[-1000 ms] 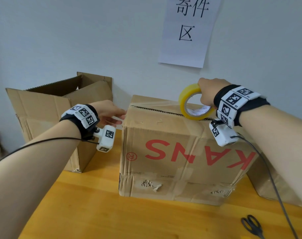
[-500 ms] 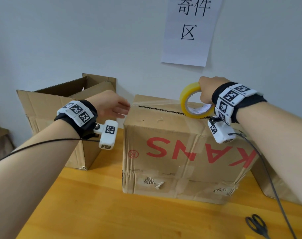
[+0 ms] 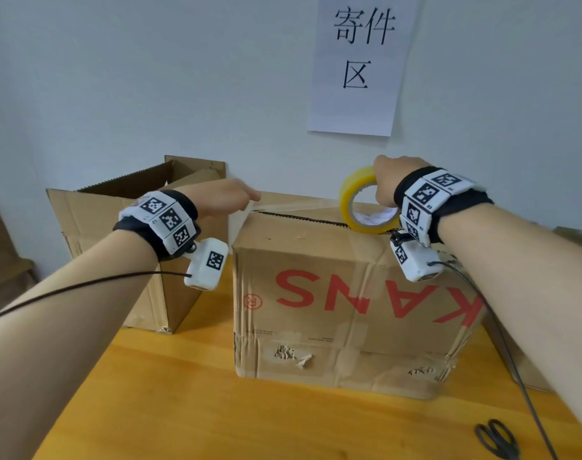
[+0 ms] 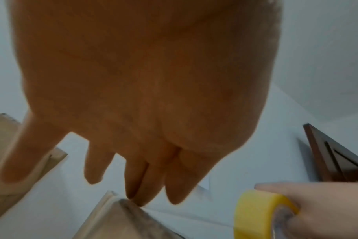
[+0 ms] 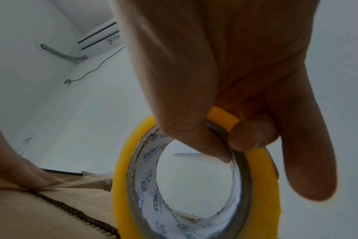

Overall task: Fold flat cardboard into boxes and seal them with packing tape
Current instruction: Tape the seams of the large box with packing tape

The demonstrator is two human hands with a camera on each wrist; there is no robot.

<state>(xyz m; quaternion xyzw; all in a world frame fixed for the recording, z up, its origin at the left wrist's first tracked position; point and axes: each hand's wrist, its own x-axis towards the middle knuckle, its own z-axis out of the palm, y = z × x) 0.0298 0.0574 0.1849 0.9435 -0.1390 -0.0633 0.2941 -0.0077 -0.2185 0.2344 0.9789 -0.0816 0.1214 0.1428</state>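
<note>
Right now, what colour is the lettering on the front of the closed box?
Red, printed upside down on the closed box. Head view shows it best.

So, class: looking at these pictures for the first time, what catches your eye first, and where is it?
The yellow tape roll, gripped by the right hand, stands on the right of the KANS box. The left hand presses at the box's left top edge. Above, a paper sign hangs on the wall.
</note>
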